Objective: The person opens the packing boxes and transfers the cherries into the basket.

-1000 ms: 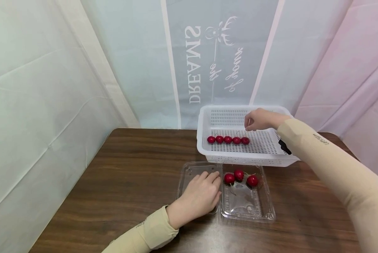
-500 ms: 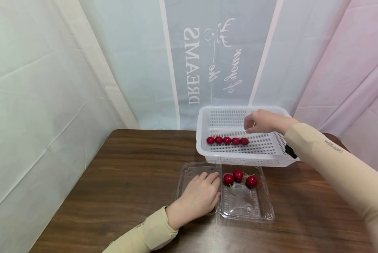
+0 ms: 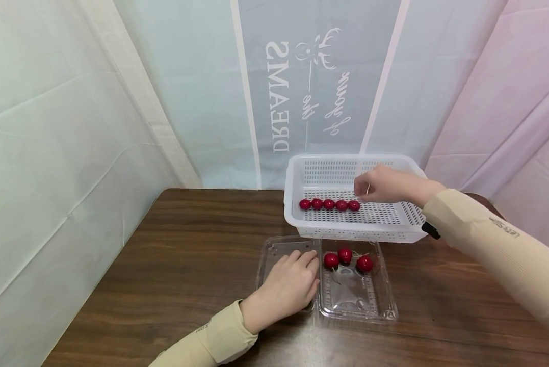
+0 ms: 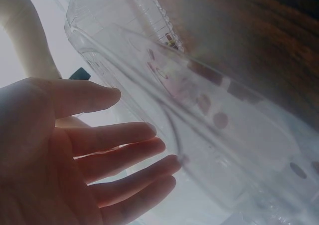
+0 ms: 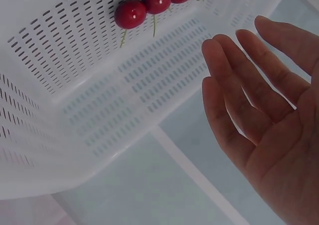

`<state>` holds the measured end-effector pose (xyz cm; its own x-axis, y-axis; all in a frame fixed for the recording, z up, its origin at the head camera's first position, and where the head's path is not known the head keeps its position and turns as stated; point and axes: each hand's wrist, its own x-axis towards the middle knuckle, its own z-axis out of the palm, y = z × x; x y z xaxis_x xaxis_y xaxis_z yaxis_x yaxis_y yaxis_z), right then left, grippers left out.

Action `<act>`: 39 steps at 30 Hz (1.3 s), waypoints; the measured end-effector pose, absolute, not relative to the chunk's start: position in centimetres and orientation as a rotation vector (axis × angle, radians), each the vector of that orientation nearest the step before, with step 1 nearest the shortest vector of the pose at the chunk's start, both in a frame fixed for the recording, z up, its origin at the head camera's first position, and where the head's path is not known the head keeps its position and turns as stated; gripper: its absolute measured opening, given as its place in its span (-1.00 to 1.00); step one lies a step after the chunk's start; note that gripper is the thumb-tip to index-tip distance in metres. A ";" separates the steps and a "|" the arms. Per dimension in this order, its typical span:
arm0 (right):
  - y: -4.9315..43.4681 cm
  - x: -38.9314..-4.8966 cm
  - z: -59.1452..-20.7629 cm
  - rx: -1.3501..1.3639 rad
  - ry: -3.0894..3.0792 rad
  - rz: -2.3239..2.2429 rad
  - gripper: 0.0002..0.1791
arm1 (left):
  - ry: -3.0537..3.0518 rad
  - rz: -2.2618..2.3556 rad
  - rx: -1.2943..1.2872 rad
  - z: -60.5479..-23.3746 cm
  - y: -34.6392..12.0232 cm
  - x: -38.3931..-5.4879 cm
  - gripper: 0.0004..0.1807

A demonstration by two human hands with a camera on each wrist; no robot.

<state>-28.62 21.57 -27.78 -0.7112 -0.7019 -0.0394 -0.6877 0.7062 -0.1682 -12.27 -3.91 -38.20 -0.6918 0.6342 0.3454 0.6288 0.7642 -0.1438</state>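
Note:
A row of several red cherries (image 3: 329,204) lies on the floor of a white perforated basket (image 3: 354,230). Above the basket, just behind the row's right end, hovers my right hand (image 3: 386,184). The right wrist view shows its fingers loosely bent with nothing between them, apart from the cherries (image 5: 130,14), whose green stems show. My left hand (image 3: 285,285) lies over the left half of a clear plastic clamshell box (image 3: 389,306). Its fingers look relaxed beside the clear plastic wall (image 4: 219,140) in the left wrist view. The box's right half holds three stemmed cherries (image 3: 345,255).
The brown wooden table (image 3: 187,255) carries both containers, with the basket behind the box near the back edge. A grey-blue printed curtain (image 3: 279,92) hangs behind the table. Pale fabric (image 3: 63,127) covers the left side.
My right hand has lowered slightly toward the row of cherries, and its forearm has swung right. The left hand and the cherries stay where they were.

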 end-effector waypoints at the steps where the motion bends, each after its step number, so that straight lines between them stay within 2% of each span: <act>1: 21.6 -28.4 -27.8 -1.158 2.803 -0.220 -0.95 | -2.584 0.018 -0.966 -38.2 -3.9 -12.3 -0.66; 34: 20.6 -21.3 -28.9 -1.531 2.772 -0.323 -0.92 | -2.546 0.029 -0.958 -38.4 -3.8 -12.3 -0.66; 39: 20.4 -20.4 -29.1 -1.501 2.780 -0.302 -0.90 | -2.548 0.030 -0.956 -38.4 -3.8 -12.2 -0.66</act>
